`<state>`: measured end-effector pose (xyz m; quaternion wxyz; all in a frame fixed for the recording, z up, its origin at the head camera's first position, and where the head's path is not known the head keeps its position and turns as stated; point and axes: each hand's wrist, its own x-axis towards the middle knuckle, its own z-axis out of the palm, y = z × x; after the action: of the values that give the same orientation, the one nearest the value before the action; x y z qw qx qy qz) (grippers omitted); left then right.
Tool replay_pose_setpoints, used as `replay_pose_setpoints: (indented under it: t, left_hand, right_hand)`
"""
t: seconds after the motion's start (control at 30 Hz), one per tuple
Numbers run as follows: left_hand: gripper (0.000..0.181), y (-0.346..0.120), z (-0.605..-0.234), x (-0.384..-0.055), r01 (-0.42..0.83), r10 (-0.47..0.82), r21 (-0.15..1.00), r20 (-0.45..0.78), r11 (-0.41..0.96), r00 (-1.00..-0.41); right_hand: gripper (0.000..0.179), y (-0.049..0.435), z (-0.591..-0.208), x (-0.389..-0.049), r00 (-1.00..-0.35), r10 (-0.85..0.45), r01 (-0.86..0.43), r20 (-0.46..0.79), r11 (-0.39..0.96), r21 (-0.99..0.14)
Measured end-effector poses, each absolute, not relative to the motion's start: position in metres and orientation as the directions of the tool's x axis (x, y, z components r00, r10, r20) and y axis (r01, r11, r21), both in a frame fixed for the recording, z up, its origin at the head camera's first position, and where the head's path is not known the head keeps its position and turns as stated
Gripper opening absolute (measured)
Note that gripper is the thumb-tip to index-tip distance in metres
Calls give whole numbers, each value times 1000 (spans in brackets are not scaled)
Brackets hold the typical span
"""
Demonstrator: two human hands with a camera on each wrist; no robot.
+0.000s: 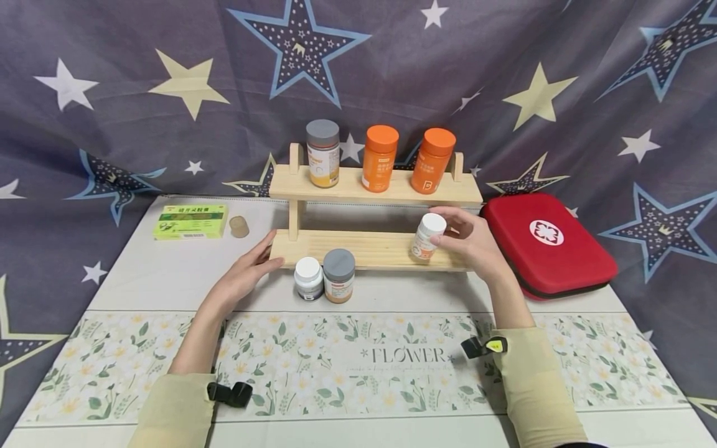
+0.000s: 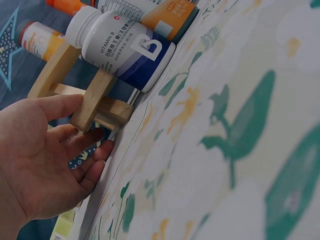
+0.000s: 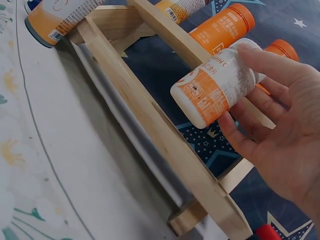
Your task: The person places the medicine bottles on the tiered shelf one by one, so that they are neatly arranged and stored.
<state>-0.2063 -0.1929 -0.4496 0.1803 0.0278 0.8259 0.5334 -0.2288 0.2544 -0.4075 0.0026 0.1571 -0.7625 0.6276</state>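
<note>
My right hand point(image 1: 473, 246) pinches a white pill bottle point(image 1: 426, 239) with an orange and white label between thumb and fingers. The bottle leans slightly at the right part of the lower board; in the right wrist view its base looks raised off the wood. At the left end of the two-tier wooden shelf point(image 1: 353, 247), my left hand point(image 1: 241, 280) grips the lower board, thumb at the front and fingers behind. A white vitamin B bottle point(image 2: 127, 50) and a grey-capped bottle point(image 1: 338, 277) stand together before the shelf.
On the upper board stand a grey-capped bottle point(image 1: 323, 154) and two orange bottles point(image 1: 379, 158). A red first-aid case point(image 1: 546, 246) lies close by the right hand. Left of the shelf are a green-yellow medicine box point(image 1: 190, 222) and a small brown object point(image 1: 239, 227). A starry cloth hangs behind.
</note>
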Motion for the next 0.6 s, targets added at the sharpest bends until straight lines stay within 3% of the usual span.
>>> replay_pose_setpoints:
  t: [0.6]
  left_hand:
    - [82,-194,-450,-206,-135,251,899,-256,416,-934]
  right_hand:
    - [53,255,-416,-232,-944,-277,-237,177,201,-950]
